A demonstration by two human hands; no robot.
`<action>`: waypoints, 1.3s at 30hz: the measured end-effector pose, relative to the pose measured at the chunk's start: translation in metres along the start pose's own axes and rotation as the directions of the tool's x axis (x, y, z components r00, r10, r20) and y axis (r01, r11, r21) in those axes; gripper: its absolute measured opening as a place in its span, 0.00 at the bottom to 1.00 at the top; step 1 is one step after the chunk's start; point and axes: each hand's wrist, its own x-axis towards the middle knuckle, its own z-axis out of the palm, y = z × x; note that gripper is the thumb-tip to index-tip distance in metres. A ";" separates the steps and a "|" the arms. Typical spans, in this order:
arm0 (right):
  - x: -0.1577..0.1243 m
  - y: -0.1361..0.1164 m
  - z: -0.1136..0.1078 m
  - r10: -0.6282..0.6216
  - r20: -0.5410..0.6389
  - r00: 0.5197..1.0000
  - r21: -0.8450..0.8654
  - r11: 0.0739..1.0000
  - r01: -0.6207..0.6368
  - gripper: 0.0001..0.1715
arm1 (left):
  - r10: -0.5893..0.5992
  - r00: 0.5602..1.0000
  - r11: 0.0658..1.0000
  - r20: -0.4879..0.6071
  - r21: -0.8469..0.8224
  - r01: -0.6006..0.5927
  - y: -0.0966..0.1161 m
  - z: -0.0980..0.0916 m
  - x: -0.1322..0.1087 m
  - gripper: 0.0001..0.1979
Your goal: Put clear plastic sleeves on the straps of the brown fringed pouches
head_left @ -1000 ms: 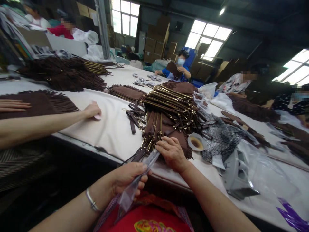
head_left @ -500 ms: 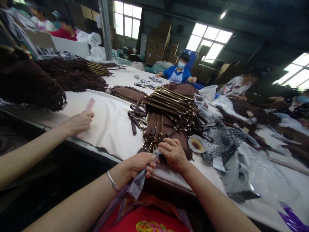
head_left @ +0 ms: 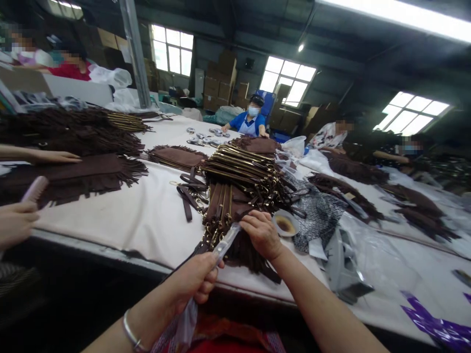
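Holding the clear plastic sleeve (head_left: 227,241), your left hand (head_left: 196,280) was wrapped around its lower part; your right hand (head_left: 262,234) pinched its upper end. Sleeve slanted over the surface (head_left: 147,215) edge, near the brown pouches (head_left: 239,166).

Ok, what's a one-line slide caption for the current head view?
Left hand and right hand hold a translucent plastic strip in front of piled brown pouches with gold zippers.

Left fingers (head_left: 210,275) curled, right fingers (head_left: 253,221) bent
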 end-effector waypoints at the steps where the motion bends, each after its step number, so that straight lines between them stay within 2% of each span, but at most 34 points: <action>1: -0.002 0.002 -0.004 0.034 -0.014 0.999 -0.008 0.999 -0.034 0.12 | 0.001 1.000 1.000 0.001 0.007 -0.001 0.000 0.000 0.000 0.22; 3: -0.006 0.000 -0.013 0.036 -0.009 0.999 0.005 0.999 -0.036 0.14 | -0.007 1.000 1.000 -0.002 0.012 0.007 -0.001 0.001 0.002 0.21; 6: -0.007 -0.016 -0.021 -0.103 0.067 0.992 0.095 0.991 0.096 0.17 | -0.025 1.000 0.999 -0.009 0.031 0.026 -0.003 0.003 0.007 0.22; 8: -0.003 -0.027 -0.019 -0.174 0.097 0.980 0.153 0.976 0.158 0.16 | -0.027 1.000 0.999 -0.012 0.045 0.027 -0.006 0.003 0.010 0.23; 10: 0.002 -0.033 -0.013 -0.195 0.100 0.976 0.192 0.966 0.173 0.12 | -0.021 1.000 0.998 -0.008 0.056 0.022 -0.006 0.001 0.012 0.24; 15: 0.009 -0.031 0.000 -0.234 0.118 0.965 0.265 0.944 0.197 0.08 | -0.052 0.999 0.999 -0.002 -0.014 0.052 0.009 0.003 0.017 0.25; 18: 0.010 -0.031 -0.001 -0.244 0.157 0.957 0.293 0.937 0.191 0.08 | -0.003 0.998 1.000 -0.059 0.018 0.004 0.017 0.010 0.024 0.24; 23: 0.015 -0.038 -0.009 -0.158 0.243 0.957 0.298 0.951 0.081 0.06 | 0.109 0.978 0.988 -0.176 0.131 -0.086 0.009 0.021 0.032 0.21; 25: 0.021 -0.041 -0.012 -0.128 0.279 0.952 0.280 0.959 0.047 0.06 | 0.208 0.951 0.957 -0.227 0.246 -0.151 0.004 0.022 0.032 0.20; 27: 0.027 -0.045 -0.014 -0.105 0.316 0.943 0.250 0.968 0.024 0.05 | 0.391 0.883 0.850 -0.259 0.470 -0.239 0.001 0.022 0.032 0.18; 29: 0.032 -0.047 -0.013 -0.087 0.352 0.932 0.211 0.977 0.011 0.06 | 0.561 0.794 0.681 -0.234 0.676 -0.282 -0.001 0.021 0.033 0.13; 31: 0.037 -0.048 -0.011 -0.075 0.384 0.920 0.180 0.984 0.006 0.06 | 0.624 0.753 0.587 -0.210 0.762 -0.273 -0.001 0.018 0.034 0.10; 33: 0.039 -0.048 -0.008 -0.058 0.390 0.919 0.168 0.986 -0.009 0.06 | 0.609 0.761 0.598 -0.223 0.759 -0.256 -0.001 0.016 0.035 0.12; 35: 0.038 -0.049 -0.007 0.001 0.345 0.939 0.164 0.985 -0.062 0.03 | 0.578 0.780 0.636 -0.240 0.732 -0.246 -0.001 0.014 0.036 0.14; 39: 0.011 -0.056 -0.019 0.198 0.134 0.971 0.211 0.952 -0.224 0.08 | 0.480 0.838 0.740 -0.258 0.632 -0.230 -0.001 0.017 0.035 0.17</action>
